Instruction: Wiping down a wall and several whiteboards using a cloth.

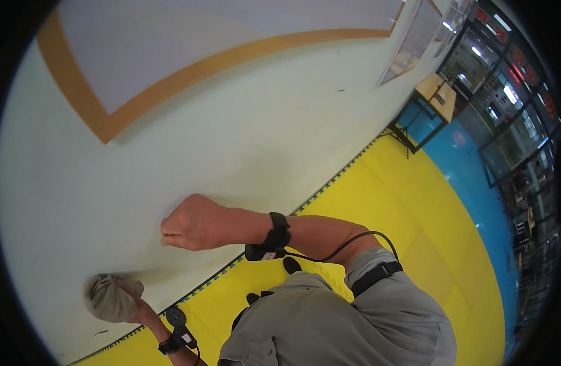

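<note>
My left hand [138, 311] grips a bunched grey-beige cloth [110, 297] at the lower left, against or close to the white wall [262, 160]. Some of its fingers are covered by the folds. Higher up, my right hand [191, 224] is curled into a fist in front of the same wall. I see nothing in it, though its palm side is hidden. Whether the fist touches the wall is unclear. Each wrist carries a black strapped device with a cable, the right one [266, 244] and the left one [179, 339].
A wood-framed white board [193, 68] hangs above my hands. Yellow interlocking mats [390, 192] cover the floor, with blue flooring [472, 183] beyond. A black round disc [175, 316] lies near the wall's foot. At upper right stands a wood-topped table [436, 96] by glass panels [509, 100].
</note>
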`<state>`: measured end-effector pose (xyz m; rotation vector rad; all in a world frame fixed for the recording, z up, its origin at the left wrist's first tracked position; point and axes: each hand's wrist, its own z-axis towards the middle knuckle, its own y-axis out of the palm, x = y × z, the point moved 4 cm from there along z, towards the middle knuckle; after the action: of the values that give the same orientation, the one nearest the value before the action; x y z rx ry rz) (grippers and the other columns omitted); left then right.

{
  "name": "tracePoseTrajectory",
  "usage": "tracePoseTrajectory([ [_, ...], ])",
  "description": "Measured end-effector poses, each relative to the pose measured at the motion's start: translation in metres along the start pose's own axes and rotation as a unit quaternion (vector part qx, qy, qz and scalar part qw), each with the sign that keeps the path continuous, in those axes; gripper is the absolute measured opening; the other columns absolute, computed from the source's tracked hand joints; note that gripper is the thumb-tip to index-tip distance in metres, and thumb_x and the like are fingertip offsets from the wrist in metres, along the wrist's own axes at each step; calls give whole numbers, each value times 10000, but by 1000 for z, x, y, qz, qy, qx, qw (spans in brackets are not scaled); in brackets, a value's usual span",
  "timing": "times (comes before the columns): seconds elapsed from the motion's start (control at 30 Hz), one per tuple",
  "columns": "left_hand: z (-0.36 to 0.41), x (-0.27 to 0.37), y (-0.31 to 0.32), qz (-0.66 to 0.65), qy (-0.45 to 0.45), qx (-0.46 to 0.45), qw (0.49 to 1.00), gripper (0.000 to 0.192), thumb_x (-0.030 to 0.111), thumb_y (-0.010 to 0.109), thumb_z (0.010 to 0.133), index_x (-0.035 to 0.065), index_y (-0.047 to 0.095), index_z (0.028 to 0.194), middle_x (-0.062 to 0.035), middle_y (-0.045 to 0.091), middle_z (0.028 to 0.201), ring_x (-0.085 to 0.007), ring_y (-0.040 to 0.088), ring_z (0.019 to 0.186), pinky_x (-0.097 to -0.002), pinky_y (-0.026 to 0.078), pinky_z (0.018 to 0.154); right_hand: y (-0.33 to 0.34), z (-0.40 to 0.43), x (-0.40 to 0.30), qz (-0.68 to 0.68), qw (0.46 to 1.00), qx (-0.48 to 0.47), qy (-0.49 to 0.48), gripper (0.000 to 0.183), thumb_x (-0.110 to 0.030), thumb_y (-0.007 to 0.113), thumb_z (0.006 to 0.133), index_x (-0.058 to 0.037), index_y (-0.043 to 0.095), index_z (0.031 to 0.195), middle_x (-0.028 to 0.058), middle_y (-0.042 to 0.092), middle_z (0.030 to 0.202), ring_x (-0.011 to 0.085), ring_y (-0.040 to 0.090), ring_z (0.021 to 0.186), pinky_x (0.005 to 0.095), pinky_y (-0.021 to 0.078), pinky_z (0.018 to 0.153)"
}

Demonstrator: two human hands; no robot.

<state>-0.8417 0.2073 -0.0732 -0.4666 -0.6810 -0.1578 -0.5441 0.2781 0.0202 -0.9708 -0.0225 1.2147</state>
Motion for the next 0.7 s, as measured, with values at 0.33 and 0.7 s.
tracePoseTrajectory([
  [0.33, -49, 70, 48, 26, 135, 10, 990, 319, 161, 658, 827, -19, 590, 1081, -98, 630, 1115, -207, 595, 1020, -340, 454, 943, -35, -43, 34, 33, 996, -19, -85, 199, -182, 640, 821, -80, 555, 673, 71, 546, 606, 289, 557, 562, 391, 446, 498],
  [0.7, -77, 202, 62, -103, 271, -35, 956, 724, 172, 828, 640, 27, 497, 1267, -188, 496, 1238, -353, 482, 1130, -475, 389, 967, -118, -71, 79, 17, 1000, 7, 23, 93, -120, 667, 834, -29, 652, 823, 112, 643, 722, 299, 604, 607, 344, 479, 539],
])
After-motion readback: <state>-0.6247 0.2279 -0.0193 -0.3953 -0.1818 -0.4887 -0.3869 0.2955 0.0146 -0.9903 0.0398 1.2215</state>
